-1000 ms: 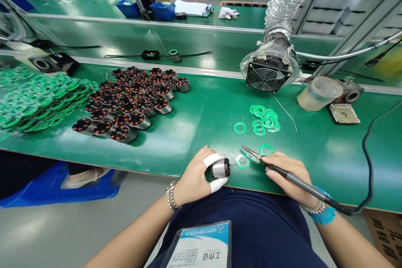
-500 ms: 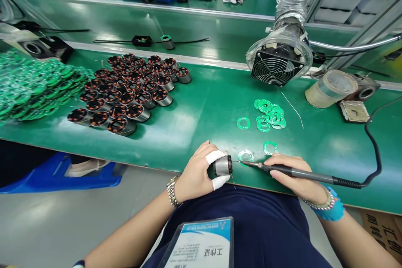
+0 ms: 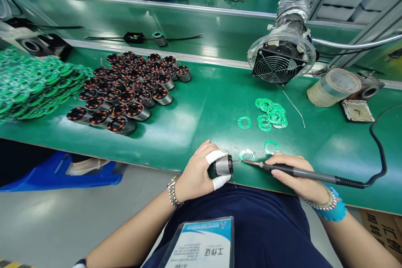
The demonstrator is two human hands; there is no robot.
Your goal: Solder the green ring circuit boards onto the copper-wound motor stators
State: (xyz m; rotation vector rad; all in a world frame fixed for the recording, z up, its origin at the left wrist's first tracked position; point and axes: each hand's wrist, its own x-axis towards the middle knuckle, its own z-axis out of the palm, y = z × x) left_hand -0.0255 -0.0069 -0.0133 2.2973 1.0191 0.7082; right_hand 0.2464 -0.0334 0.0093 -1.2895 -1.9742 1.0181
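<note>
Between the thumb and a finger of my left hand [image 3: 196,171], both wrapped in white tape, lies a motor stator [image 3: 222,165] on its side. Its wound end faces right, and thin wire leads stick out of it. My right hand [image 3: 297,176] grips a soldering iron [image 3: 298,171] like a pen, its tip pointing left. The tip is at the end of a lead, over the near edge of a ring-shaped circuit board [image 3: 246,155]; whether they touch I cannot tell. Just above my right fingers rests another green ring board [image 3: 271,147].
Rows of stators [image 3: 125,92] stand at left, beside stacked green board panels [image 3: 34,83]. Loose ring boards [image 3: 273,113] lie ahead of my right hand, near a strand of solder wire [image 3: 295,109]. A fume fan [image 3: 278,67] hangs above; a soldering iron stand [image 3: 358,109] is at right.
The view has shifted very slightly. Both hands keep their grip, and the stator and the iron tip stay in nearly the same place.
</note>
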